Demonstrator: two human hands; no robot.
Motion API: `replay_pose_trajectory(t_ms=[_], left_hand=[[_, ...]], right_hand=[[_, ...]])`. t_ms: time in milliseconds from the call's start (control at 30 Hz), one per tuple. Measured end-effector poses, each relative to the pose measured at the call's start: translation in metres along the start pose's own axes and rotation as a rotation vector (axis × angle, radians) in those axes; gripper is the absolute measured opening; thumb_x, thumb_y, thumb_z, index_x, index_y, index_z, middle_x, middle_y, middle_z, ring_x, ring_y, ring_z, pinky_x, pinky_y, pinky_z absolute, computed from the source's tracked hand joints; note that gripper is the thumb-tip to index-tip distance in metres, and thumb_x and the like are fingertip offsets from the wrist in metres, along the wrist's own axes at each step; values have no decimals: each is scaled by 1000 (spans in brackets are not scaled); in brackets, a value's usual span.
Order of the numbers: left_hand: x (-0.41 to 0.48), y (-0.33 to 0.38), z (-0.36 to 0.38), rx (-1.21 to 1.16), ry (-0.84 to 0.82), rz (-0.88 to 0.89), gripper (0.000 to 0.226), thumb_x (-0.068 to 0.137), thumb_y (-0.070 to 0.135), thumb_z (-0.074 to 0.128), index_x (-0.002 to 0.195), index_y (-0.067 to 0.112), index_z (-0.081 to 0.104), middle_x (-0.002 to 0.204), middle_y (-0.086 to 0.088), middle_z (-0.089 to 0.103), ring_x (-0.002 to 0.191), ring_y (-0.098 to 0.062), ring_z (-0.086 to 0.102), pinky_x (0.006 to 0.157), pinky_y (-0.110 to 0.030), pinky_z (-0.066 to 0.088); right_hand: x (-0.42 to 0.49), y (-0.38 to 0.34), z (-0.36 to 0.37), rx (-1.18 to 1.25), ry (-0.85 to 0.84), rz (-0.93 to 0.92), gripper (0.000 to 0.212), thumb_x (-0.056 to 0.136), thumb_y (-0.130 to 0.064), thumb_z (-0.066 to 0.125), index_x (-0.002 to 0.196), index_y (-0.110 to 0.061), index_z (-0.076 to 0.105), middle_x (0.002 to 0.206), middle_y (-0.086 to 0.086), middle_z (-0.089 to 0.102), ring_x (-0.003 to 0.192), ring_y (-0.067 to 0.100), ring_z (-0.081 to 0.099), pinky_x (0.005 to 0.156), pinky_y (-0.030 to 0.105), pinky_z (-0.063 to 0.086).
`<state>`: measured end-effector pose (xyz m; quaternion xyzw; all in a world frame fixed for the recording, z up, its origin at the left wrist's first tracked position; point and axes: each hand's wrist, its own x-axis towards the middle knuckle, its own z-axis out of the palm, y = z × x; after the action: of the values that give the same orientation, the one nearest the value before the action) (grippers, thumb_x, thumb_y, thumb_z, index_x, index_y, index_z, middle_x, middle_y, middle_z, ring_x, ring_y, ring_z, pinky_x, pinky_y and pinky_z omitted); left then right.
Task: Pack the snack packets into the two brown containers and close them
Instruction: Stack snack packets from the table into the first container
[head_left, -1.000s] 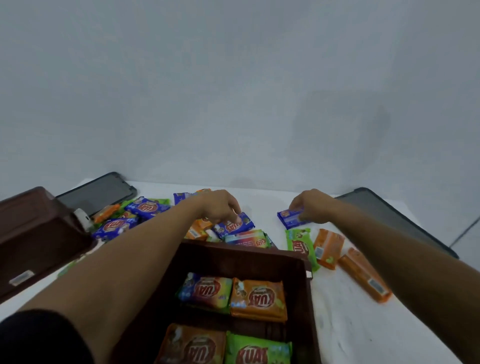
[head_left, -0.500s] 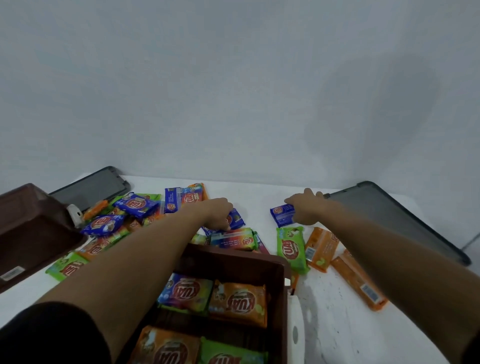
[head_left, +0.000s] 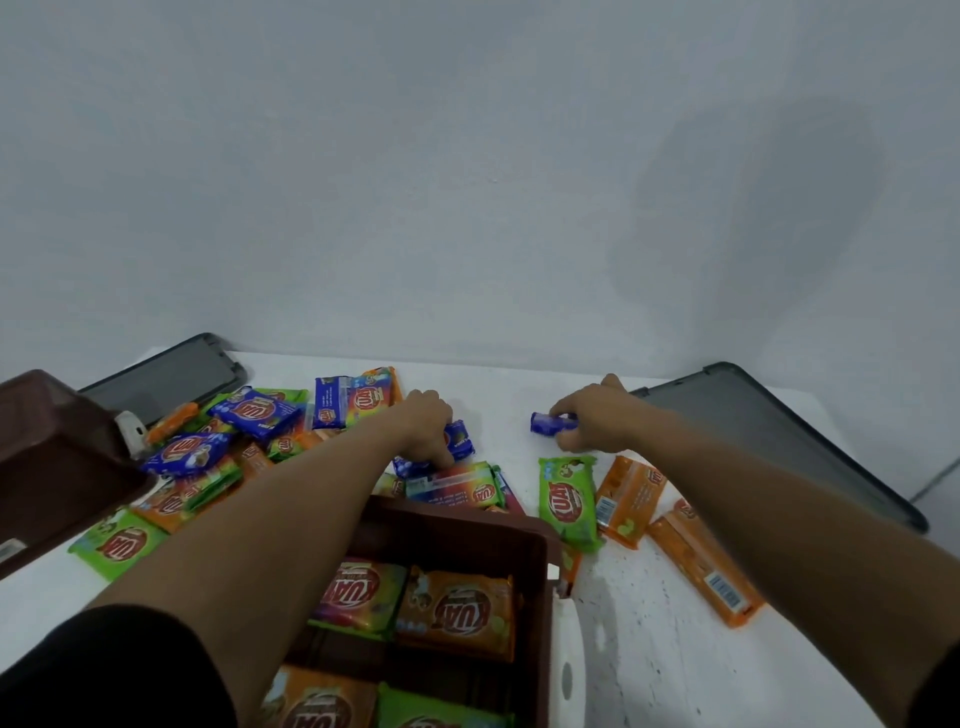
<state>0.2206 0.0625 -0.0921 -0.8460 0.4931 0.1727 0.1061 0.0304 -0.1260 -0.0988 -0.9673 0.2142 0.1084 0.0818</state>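
The white tabletop (head_left: 649, 649) spreads under both my arms. A dark grey flat plastic lid (head_left: 779, 441) lies just right of my right hand (head_left: 597, 421). An open brown plastic container (head_left: 467, 514) sits under my left forearm and holds packets in rows. A second brown plastic container (head_left: 52, 457) stands far to the left of my left hand (head_left: 428, 426).

A heap of colourful snack packets (head_left: 249, 415) lies left of that hand. My hands are apart, each closed on something. My left fingers curl over a blue foil snack packet (head_left: 460, 441), whose long axis slants across me. My right fingers pinch a small blue wrapper packet (head_left: 553, 422), held lengthwise left to right with its free end pointing at my left hand.
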Motion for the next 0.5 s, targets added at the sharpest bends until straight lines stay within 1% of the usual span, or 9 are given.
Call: replay_pose_trajectory(t_ms=[67, 100, 200, 267, 333, 400, 433, 467, 500], left_hand=[[-2, -1, -3, -94, 5, 5, 65, 78, 47, 79, 130, 15, 55, 127, -7, 58, 110, -24, 57, 94, -40, 55], [-5, -2, -6, -162, 22, 10, 65, 77, 44, 80, 130, 16, 54, 127, -7, 60, 109, -24, 59, 93, -42, 56], [-16, -1, -20, -330, 118, 53, 68, 77, 32, 81, 136, 20, 48, 129, -5, 58, 110, -25, 59, 90, -41, 57], [-24, 1, -34, -422, 171, 102, 67, 79, 27, 80, 137, 21, 46, 129, -5, 57, 109, -26, 59, 87, -41, 57], [-32, 2, -47, -447, 187, 148, 66, 81, 26, 81, 137, 22, 46, 128, -2, 56, 105, -23, 59, 77, -32, 55], [-41, -1, -57, -434, 181, 184, 68, 81, 28, 82, 138, 25, 46, 127, 2, 54, 105, -20, 58, 69, -24, 52], [-46, -4, -61, -425, 177, 199, 69, 81, 28, 83, 139, 26, 46, 127, 3, 54, 105, -19, 58, 68, -23, 51], [-52, -6, -64, -405, 179, 215, 69, 81, 29, 83, 139, 25, 47, 129, 2, 54, 106, -18, 57, 68, -21, 49], [-56, -9, -65, -375, 185, 231, 69, 81, 30, 83, 140, 25, 47, 131, 1, 55, 106, -17, 56, 68, -21, 48]], right_hand=[[-1, 0, -3, 179, 47, 18, 30, 94, -37, 56, 108, -13, 67, 94, 10, 68, 86, 26, 57, 70, 33, 34], [-2, -1, -6, 253, 68, 28, 27, 96, -34, 56, 104, -10, 66, 94, 13, 67, 85, 28, 58, 67, 32, 37], [-3, -3, -14, 431, 114, 90, 24, 100, -26, 50, 111, -8, 62, 105, 14, 66, 89, 29, 63, 72, 37, 51], [-6, -11, -23, 591, 135, 112, 25, 103, -24, 46, 114, -8, 61, 108, 15, 67, 86, 25, 65, 73, 37, 53], [-10, -21, -32, 768, 133, 133, 26, 104, -23, 43, 117, -8, 61, 107, 13, 68, 81, 20, 66, 69, 32, 53], [-18, -36, -42, 845, 101, 141, 22, 104, -27, 47, 116, -13, 60, 101, 7, 69, 73, 15, 68, 61, 25, 53], [-23, -45, -46, 845, 87, 140, 22, 102, -33, 52, 113, -16, 60, 99, 6, 70, 72, 14, 70, 59, 23, 54], [-27, -53, -50, 821, 80, 132, 26, 97, -41, 60, 112, -20, 59, 99, 4, 72, 73, 15, 72, 59, 24, 55], [-32, -62, -53, 789, 78, 122, 37, 89, -49, 70, 112, -22, 57, 99, 2, 72, 78, 16, 73, 61, 25, 56]])
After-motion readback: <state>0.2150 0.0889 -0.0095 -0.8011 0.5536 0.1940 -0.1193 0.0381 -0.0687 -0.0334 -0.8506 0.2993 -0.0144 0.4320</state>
